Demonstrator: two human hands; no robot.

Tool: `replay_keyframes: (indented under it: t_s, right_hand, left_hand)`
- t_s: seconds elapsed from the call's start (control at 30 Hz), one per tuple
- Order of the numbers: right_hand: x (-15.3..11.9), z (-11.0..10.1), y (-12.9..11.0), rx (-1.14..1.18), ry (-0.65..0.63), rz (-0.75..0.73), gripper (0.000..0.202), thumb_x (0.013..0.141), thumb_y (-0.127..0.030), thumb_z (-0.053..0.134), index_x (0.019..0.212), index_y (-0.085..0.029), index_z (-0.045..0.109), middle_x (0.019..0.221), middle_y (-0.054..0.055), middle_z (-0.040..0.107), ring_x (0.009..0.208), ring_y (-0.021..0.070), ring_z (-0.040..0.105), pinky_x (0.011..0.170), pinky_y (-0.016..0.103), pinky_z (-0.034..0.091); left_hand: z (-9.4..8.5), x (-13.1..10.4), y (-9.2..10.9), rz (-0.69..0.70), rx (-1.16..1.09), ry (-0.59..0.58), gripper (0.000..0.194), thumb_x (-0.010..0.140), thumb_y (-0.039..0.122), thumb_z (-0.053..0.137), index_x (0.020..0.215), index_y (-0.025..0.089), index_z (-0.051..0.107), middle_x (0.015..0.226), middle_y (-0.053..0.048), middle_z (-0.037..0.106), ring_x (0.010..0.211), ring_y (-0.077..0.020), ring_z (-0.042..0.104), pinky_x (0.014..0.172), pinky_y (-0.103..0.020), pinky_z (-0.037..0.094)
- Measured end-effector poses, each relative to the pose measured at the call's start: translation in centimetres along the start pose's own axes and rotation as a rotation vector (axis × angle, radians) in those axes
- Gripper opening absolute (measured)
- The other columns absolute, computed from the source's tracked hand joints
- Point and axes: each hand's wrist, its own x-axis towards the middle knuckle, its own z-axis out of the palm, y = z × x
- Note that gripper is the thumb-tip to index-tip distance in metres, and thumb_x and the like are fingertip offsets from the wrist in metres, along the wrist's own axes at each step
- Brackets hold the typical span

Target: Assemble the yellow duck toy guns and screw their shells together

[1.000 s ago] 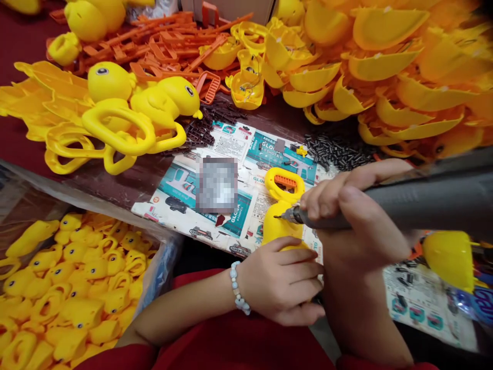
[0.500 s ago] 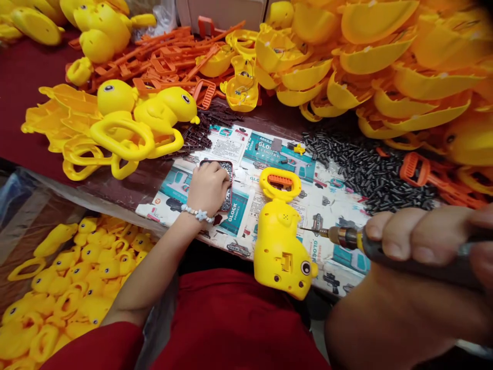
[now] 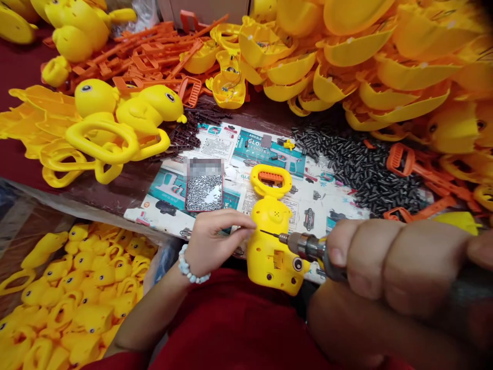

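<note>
A yellow duck-shaped toy with a ring handle lies near the table's front edge, its screw holes facing up. My left hand is at the toy's left side, thumb and forefinger pinched at the driver bit's tip; whatever small thing they hold is too small to make out. My right hand is wrapped round a power screwdriver, its thin bit pointing left across the toy. Behind my left hand sits a tray of small screws.
Yellow toys stand at the left, orange parts behind them. Black cylindrical pieces and stacked yellow shells lie at the right. A bin of yellow toys is below left.
My left hand has left the screw tray and come right and nearer, to the toy. My right hand has brought the screwdriver left, over the toy. The view has shifted slightly.
</note>
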Motion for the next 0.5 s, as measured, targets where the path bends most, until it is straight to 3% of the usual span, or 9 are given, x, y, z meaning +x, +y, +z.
replay_keyframes:
  t_s: [0.13, 0.23, 0.37, 0.43, 0.5]
  right_hand:
    - [0.4, 1.0, -0.5, 0.054, -0.030, 0.037, 0.024, 0.070, -0.040, 0.071, 0.089, -0.035, 0.058, 0.046, -0.006, 0.041, 0.033, 0.0149, 0.037, 0.037, 0.040, 0.035]
    - [1.0, 2.1, -0.9, 0.131, -0.065, -0.023, 0.023, 0.065, -0.037, 0.074, 0.082, -0.039, 0.058, 0.045, -0.006, 0.044, 0.031, 0.0148, 0.037, 0.032, 0.037, 0.034]
    - [1.3, 4.2, -1.4, 0.126, -0.052, -0.080, 0.025, 0.060, -0.036, 0.075, 0.076, -0.040, 0.056, 0.048, -0.005, 0.045, 0.033, 0.0156, 0.041, 0.030, 0.034, 0.038]
    - [2.0, 5.0, -0.9, 0.067, -0.032, -0.099, 0.022, 0.063, -0.031, 0.073, 0.077, -0.037, 0.056, 0.049, -0.005, 0.047, 0.034, 0.0165, 0.044, 0.032, 0.036, 0.041]
    - [4.0, 5.7, 0.4, 0.081, 0.099, -0.132, 0.017, 0.064, -0.024, 0.067, 0.074, -0.030, 0.054, 0.048, -0.006, 0.047, 0.034, 0.0149, 0.043, 0.034, 0.034, 0.041]
  left_hand:
    - [0.5, -0.3, 0.3, 0.033, -0.028, -0.020, 0.011, 0.078, 0.008, 0.067, 0.086, 0.015, 0.071, 0.081, -0.006, 0.075, 0.071, -0.0136, 0.069, 0.070, -0.023, 0.057]
    - [0.3, -0.3, -0.1, 0.103, -0.034, -0.032, 0.024, 0.080, 0.006, 0.063, 0.102, 0.016, 0.068, 0.084, -0.004, 0.075, 0.073, -0.0126, 0.069, 0.074, -0.024, 0.057]
    - [0.4, -0.3, -0.6, 0.161, 0.015, -0.039, 0.027, 0.083, 0.007, 0.061, 0.107, 0.019, 0.064, 0.083, -0.002, 0.074, 0.076, -0.0122, 0.069, 0.078, -0.025, 0.055]
    - [0.6, -0.2, -0.6, 0.171, 0.056, -0.016, 0.032, 0.083, 0.013, 0.065, 0.114, 0.020, 0.060, 0.094, -0.004, 0.073, 0.089, -0.0150, 0.068, 0.086, -0.028, 0.053]
    - [0.8, -0.2, -0.4, 0.215, 0.117, 0.021, 0.044, 0.082, 0.025, 0.068, 0.123, 0.018, 0.053, 0.117, -0.012, 0.066, 0.112, -0.0218, 0.060, 0.099, -0.037, 0.047]
